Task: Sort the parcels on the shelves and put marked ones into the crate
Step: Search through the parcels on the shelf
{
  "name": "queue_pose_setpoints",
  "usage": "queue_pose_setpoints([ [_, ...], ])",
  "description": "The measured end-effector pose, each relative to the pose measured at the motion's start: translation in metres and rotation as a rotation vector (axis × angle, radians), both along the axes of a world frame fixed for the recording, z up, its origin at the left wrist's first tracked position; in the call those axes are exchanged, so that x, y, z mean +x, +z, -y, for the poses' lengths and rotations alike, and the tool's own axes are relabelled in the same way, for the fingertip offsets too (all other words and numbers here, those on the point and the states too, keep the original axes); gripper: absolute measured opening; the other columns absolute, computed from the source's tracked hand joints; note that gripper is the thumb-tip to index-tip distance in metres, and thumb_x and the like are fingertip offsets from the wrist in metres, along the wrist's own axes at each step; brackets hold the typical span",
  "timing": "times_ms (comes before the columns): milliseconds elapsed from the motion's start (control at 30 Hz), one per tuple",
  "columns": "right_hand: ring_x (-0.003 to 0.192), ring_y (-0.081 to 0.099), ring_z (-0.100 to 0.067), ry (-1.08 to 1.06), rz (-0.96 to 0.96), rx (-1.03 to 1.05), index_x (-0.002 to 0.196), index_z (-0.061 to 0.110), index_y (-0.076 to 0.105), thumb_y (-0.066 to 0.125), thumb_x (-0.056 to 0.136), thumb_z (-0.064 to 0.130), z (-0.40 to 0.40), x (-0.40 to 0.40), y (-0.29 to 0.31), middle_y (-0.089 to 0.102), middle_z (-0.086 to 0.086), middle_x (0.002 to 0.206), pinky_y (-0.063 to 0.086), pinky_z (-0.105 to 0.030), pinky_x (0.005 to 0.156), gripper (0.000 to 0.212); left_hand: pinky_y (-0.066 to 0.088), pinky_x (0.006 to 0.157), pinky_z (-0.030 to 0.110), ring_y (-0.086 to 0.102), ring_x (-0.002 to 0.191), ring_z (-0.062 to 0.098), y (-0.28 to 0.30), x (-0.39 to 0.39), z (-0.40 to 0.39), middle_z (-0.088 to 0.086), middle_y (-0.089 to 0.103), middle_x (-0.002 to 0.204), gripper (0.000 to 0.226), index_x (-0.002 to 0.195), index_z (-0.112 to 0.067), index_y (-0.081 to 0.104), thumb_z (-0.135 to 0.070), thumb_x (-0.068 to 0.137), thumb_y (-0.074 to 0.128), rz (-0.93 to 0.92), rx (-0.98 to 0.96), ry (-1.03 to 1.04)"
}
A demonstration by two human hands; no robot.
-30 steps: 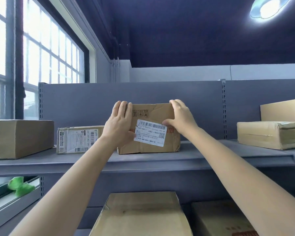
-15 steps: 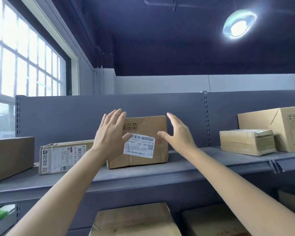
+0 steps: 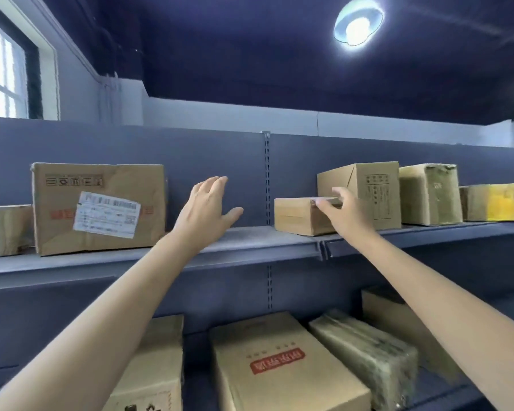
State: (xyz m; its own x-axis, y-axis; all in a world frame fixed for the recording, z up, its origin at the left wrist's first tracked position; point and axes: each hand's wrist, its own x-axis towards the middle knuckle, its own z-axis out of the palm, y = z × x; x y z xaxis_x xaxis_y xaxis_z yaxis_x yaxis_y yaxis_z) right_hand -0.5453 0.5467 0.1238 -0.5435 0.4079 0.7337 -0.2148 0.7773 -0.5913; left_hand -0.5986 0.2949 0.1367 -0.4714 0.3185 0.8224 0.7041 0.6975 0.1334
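Observation:
A brown parcel with a white shipping label [image 3: 98,207] stands on the grey upper shelf [image 3: 250,241] at the left. My left hand [image 3: 207,210] hovers open over the bare shelf to its right, holding nothing. My right hand [image 3: 346,213] reaches a small flat brown parcel [image 3: 298,216] further right, its fingers touching the parcel's top right corner. Behind that one stands a taller printed carton [image 3: 371,188]. No crate is in view.
More parcels sit on the upper shelf: one with a label at the far left [image 3: 5,229], a taped one [image 3: 429,194] and one with a yellow patch [image 3: 497,201] at the right. The lower shelf holds several boxes, among them one with a red mark [image 3: 282,363].
Both hands let go of the labelled parcel and moved right along the shelf. The view swung right, and my right hand now touches the small flat parcel.

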Motion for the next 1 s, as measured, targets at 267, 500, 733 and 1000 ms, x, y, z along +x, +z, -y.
queue_pose_setpoints([
  [267,0.125,0.045,-0.027,0.111,0.104,-0.090,0.131,0.004,0.045,0.049,0.092,0.023,-0.071,-0.038,-0.009,0.050,-0.012,0.135,0.037,-0.033,0.102,0.044,0.027,0.093,0.027,0.031,0.132,0.024,-0.007,-0.014,-0.134,0.009,0.037,0.143,0.058,0.142,-0.013,0.028,-0.030,0.091,0.051,0.393,0.182,-0.090],
  [500,0.109,0.052,-0.031,0.082,0.071,-0.188,0.114,-0.001,0.052,0.048,0.091,0.020,-0.068,-0.061,0.002,0.057,-0.017,0.118,0.041,-0.032,0.086,0.032,0.029,0.080,0.027,0.041,0.113,0.027,0.008,-0.031,-0.176,0.015,0.039,0.139,0.051,0.133,-0.001,0.032,-0.032,0.094,0.043,0.603,0.349,-0.060],
  [733,0.098,0.053,-0.031,0.052,0.070,-0.272,0.111,-0.003,0.049,0.044,0.091,0.024,-0.064,-0.080,0.017,0.058,-0.017,0.109,0.037,-0.032,0.076,0.035,0.046,0.088,0.035,0.055,0.106,0.034,0.017,-0.047,-0.202,0.017,0.057,0.120,0.048,0.123,0.002,0.050,-0.035,0.094,0.043,0.796,0.517,-0.105],
  [1000,0.057,0.037,-0.015,0.107,-0.010,-0.356,0.059,0.012,0.036,0.061,0.083,0.026,-0.053,-0.062,0.018,0.038,0.000,0.061,0.026,-0.026,0.050,0.038,0.045,0.079,0.036,0.052,0.080,0.024,0.014,-0.041,-0.170,0.011,0.062,0.092,0.020,0.090,-0.005,0.055,-0.012,0.086,0.036,0.861,0.754,-0.355],
])
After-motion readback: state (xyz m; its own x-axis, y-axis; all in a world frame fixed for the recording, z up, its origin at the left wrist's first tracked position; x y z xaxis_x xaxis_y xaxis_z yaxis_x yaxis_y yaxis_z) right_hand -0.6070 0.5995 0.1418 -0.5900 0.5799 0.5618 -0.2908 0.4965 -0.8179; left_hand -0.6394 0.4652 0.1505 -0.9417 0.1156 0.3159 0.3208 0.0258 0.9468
